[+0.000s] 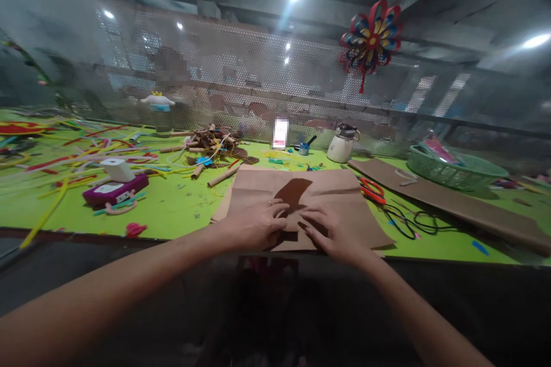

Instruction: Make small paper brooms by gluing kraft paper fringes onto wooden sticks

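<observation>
A dark brown paper piece [295,189] lies on a creased sheet of brown kraft paper [249,195] at the table's front edge. My left hand [258,225] is closed at the left side of the dark piece, its bent fingertips on the piece's lower part. Part of that piece is hidden beneath the fingers. Just to the right, my right hand [333,234] rests on the kraft sheet with its fingers apart. Its fingertips come close to the piece's right edge. Orange-handled scissors [372,190] lie by the sheet's right side.
Left of the sheet are a purple box [115,190] with a white block [117,170] and many coloured strips. Rolled brown paper tubes [224,176] are piled behind. A white jug [341,144], a green basket [456,171], a long brown board [451,200] and a black cord [419,223] stand or lie right.
</observation>
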The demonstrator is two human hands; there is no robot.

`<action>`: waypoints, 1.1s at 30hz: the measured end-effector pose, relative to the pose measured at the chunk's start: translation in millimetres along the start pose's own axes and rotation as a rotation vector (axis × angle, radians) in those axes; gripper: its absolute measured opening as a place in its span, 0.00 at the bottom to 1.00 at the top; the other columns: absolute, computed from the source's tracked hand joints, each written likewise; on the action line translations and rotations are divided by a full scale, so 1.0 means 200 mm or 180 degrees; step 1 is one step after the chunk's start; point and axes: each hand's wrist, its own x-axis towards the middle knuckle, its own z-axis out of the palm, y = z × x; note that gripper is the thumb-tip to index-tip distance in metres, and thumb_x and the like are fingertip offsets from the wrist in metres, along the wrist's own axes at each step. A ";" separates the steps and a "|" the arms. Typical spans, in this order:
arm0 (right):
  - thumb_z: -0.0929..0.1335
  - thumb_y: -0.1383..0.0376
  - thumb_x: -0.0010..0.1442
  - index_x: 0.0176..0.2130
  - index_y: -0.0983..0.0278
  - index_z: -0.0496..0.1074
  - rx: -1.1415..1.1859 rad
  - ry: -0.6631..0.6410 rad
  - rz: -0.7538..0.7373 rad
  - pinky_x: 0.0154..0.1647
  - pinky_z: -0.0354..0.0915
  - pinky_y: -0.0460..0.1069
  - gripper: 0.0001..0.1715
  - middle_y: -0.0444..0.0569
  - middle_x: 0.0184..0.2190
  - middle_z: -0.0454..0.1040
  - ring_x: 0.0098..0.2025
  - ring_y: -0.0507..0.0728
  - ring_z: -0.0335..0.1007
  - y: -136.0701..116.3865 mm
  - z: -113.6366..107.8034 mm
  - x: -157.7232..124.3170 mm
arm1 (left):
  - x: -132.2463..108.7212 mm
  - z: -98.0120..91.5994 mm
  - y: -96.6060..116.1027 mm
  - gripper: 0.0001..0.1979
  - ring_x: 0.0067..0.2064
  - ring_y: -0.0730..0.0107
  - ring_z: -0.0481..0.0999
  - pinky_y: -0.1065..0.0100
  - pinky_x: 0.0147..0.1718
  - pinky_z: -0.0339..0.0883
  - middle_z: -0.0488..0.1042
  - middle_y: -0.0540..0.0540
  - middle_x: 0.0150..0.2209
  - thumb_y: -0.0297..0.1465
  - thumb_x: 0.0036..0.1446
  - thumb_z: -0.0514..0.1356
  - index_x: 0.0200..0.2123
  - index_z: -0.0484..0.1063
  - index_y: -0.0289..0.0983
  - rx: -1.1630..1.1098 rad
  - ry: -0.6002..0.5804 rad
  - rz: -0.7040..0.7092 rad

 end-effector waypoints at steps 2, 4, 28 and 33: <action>0.63 0.66 0.60 0.49 0.63 0.69 0.0041 -0.0047 -0.0104 0.52 0.62 0.55 0.17 0.56 0.49 0.68 0.52 0.58 0.63 -0.02 0.00 0.00 | -0.01 -0.02 0.00 0.04 0.46 0.61 0.69 0.65 0.44 0.62 0.69 0.39 0.44 0.27 0.52 0.55 0.33 0.68 0.37 -0.0133 -0.0252 -0.0107; 0.62 0.67 0.60 0.50 0.63 0.69 0.0066 -0.0159 -0.0159 0.53 0.61 0.56 0.18 0.56 0.50 0.67 0.53 0.58 0.62 -0.03 0.01 0.01 | -0.02 -0.02 0.00 0.04 0.45 0.61 0.69 0.66 0.43 0.62 0.69 0.41 0.44 0.28 0.51 0.55 0.33 0.65 0.37 -0.0244 -0.0500 -0.0328; 0.66 0.64 0.56 0.54 0.62 0.66 -0.0315 -0.0786 0.0237 0.53 0.56 0.59 0.26 0.55 0.48 0.68 0.51 0.62 0.60 0.00 0.00 0.14 | -0.05 -0.02 0.00 0.08 0.36 0.67 0.71 0.70 0.33 0.63 0.72 0.46 0.37 0.29 0.57 0.50 0.41 0.63 0.39 -0.1019 -0.0708 -0.1300; 0.66 0.61 0.57 0.54 0.62 0.66 -0.0422 -0.0473 0.0321 0.54 0.56 0.57 0.25 0.54 0.48 0.67 0.52 0.61 0.59 0.01 -0.03 0.13 | -0.04 0.02 -0.04 0.14 0.45 0.63 0.71 0.65 0.43 0.64 0.71 0.40 0.47 0.32 0.62 0.45 0.46 0.64 0.37 -0.0607 -0.0338 -0.1047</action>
